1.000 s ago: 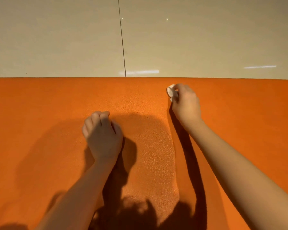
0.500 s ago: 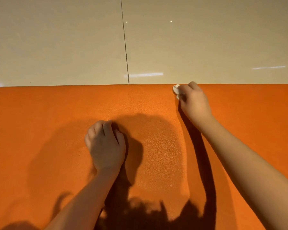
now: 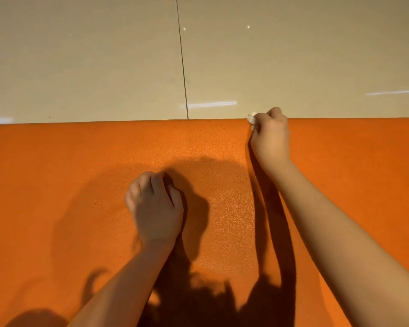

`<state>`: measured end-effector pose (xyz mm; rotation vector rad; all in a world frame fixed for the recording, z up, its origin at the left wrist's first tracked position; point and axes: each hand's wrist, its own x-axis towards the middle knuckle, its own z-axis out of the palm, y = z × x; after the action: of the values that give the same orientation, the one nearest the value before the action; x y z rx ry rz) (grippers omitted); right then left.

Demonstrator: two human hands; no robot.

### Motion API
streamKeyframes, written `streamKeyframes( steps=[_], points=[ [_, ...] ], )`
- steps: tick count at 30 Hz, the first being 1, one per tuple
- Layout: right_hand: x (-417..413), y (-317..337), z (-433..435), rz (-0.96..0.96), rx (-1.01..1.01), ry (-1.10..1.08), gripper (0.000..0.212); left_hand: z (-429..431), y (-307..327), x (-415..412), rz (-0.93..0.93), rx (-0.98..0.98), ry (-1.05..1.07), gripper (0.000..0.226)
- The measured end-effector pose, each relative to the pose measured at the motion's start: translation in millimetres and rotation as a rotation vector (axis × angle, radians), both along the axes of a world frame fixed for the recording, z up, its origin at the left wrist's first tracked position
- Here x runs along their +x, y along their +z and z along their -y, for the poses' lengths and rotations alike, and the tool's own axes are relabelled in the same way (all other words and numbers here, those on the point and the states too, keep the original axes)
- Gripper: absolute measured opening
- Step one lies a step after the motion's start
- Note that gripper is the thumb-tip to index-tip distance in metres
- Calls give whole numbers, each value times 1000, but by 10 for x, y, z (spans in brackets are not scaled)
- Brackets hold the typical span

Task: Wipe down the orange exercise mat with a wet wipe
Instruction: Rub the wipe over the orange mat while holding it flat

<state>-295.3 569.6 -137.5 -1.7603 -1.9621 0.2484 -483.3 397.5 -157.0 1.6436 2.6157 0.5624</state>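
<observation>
Right hand: fingers curled tight, pinching a small crumpled white wet wipe. Only a scrap of the wipe shows, sticking out past the knuckles on the hand's thumb side. The rest is hidden inside the grip.

The wipe sits right at the far edge of the orange exercise mat, touching it. The fingertips reach just over that edge toward the floor. The mat runs out from the grip to both sides and back toward the person, under the wrist and forearm. Its surface has a fine pebbled texture.

Left hand: nearer the person than the grip and off to its left, well apart from the wipe. It is closed in a fist holding nothing, knuckles down on the mat.

Beyond the grip are glossy beige floor tiles. One dark grout line meets the mat edge to the left of the wipe.

Count: one wipe, one mat, two hands, two bare forearms, two tiles in view, one grout line.

Dark shadows of the arms and head lie on the mat, between and below the hands.
</observation>
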Motion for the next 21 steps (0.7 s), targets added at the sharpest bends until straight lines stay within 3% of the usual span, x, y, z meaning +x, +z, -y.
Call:
streamKeyframes(
  steps=[4, 9, 14, 15, 19, 21],
  points=[
    [-244, -7, 113, 36, -53, 386, 20, 2, 5, 7, 17, 8, 0, 34],
    [-306, -10, 23, -6, -58, 34, 20, 4, 2, 9, 11, -6, 5, 34],
    [-567, -19, 233, 30, -109, 511, 18, 3, -18, -1, 13, -9, -4, 34],
    [-503, -8, 178, 36, -99, 485, 20, 1, -19, 0, 9, -5, -3, 34],
    [-320, -29, 67, -55, -47, 53, 18, 5, -17, 0, 8, -1, 0, 34],
    [-446, -29, 256, -50, -7, 167, 14, 3, -18, 0, 11, -7, 1, 34]
  ],
)
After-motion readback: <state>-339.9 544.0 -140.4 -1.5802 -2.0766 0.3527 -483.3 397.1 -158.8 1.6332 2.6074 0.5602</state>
